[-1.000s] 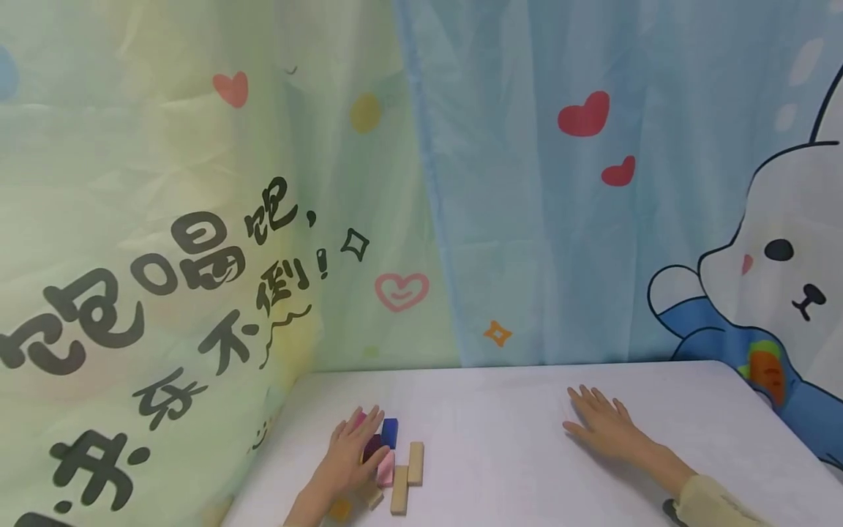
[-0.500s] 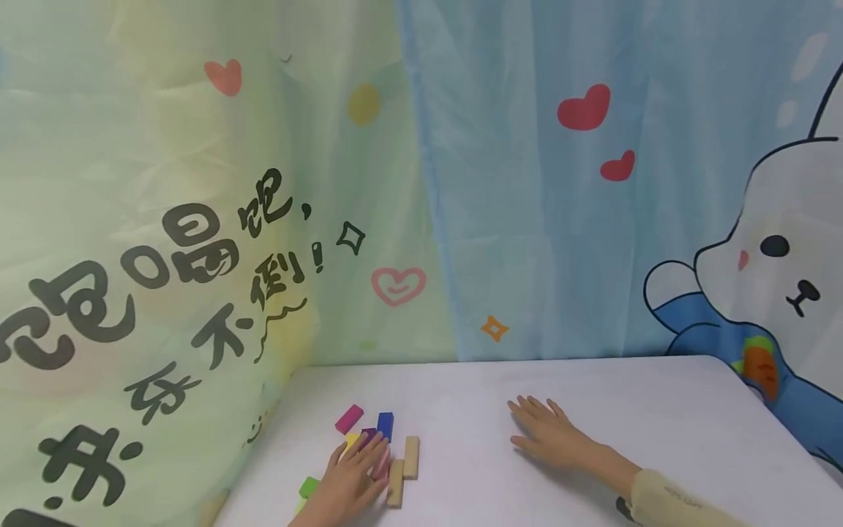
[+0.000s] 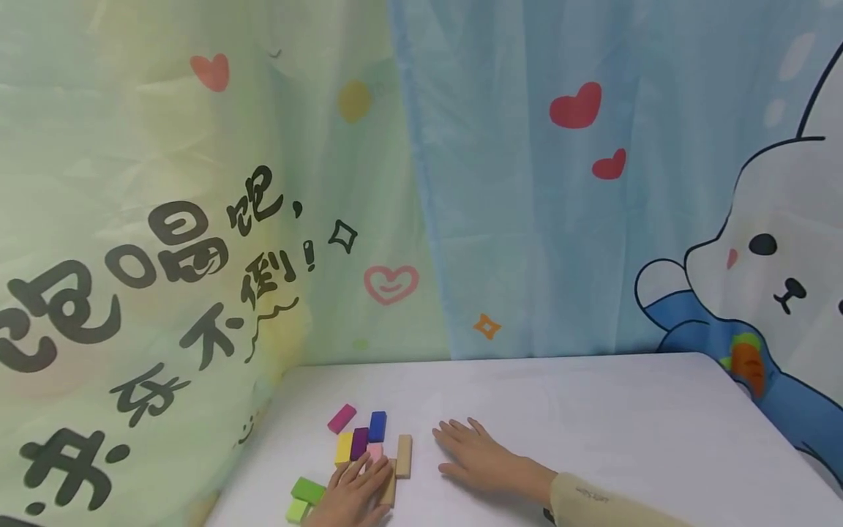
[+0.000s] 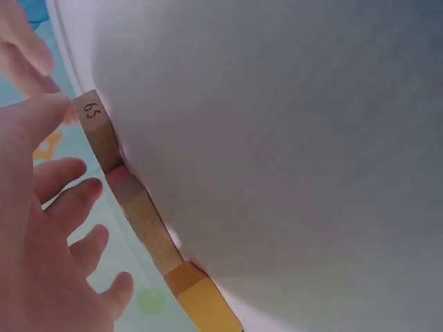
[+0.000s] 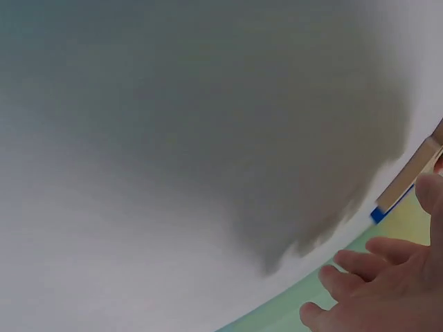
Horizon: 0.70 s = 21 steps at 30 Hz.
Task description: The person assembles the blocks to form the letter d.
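My left hand (image 3: pixel 352 496) is over the near side of a group of small blocks, fingers spread and partly covering a wooden block (image 3: pixel 390 487) and a pink block (image 3: pixel 375 451). Whether it touches them I cannot tell. In the left wrist view the thumb lies by the end of a wooden block (image 4: pixel 100 135) marked 65. Right of the group, my right hand (image 3: pixel 477 457) is low over the table with fingers extended, holding nothing. Between the hands lies another wooden block (image 3: pixel 405 457). Yellow (image 3: pixel 344 449), purple (image 3: pixel 359 443) and blue (image 3: pixel 377 426) blocks lie beyond my left fingers.
A magenta block (image 3: pixel 342 419) lies apart at the back left. Green (image 3: pixel 307 490) and light green (image 3: pixel 298 510) blocks are left of my left hand. The white table (image 3: pixel 560 395) meets a printed curtain (image 3: pixel 500 183) at the back and left.
My right hand has swept left across the table toward the blocks. My left hand has drawn back toward me, uncovering the magenta, yellow, purple and green blocks. The view has shifted slightly.
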Each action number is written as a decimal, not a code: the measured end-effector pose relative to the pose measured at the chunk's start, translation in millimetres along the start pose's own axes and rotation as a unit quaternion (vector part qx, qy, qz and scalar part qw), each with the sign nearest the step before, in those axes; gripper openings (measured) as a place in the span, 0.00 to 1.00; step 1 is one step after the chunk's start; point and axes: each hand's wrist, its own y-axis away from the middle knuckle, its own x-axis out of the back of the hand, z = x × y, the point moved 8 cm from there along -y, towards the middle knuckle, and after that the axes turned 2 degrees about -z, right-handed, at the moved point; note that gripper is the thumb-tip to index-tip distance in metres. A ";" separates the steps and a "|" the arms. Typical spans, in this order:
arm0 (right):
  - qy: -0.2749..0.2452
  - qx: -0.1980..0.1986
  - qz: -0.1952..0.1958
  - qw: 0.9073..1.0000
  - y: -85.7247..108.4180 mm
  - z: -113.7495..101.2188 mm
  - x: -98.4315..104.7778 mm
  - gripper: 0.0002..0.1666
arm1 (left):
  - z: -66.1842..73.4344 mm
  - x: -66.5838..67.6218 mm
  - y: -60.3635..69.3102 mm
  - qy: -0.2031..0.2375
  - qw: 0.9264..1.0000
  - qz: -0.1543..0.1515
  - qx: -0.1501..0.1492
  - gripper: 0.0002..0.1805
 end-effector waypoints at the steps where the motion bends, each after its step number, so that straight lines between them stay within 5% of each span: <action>1: 0.001 0.006 0.003 1.000 -3.6 -6.0 -0.3 0.38 | -0.3 -0.5 0.7 0.002 1.000 -0.006 0.006 0.38; 14: 0.090 0.053 0.021 0.994 -43.9 -41.6 -11.8 0.37 | -0.2 2.6 0.6 0.022 0.998 -0.050 0.011 0.36; 21: 0.115 0.069 0.022 0.991 -46.9 -50.2 -12.2 0.33 | -1.1 5.8 2.6 0.023 0.999 -0.036 0.003 0.32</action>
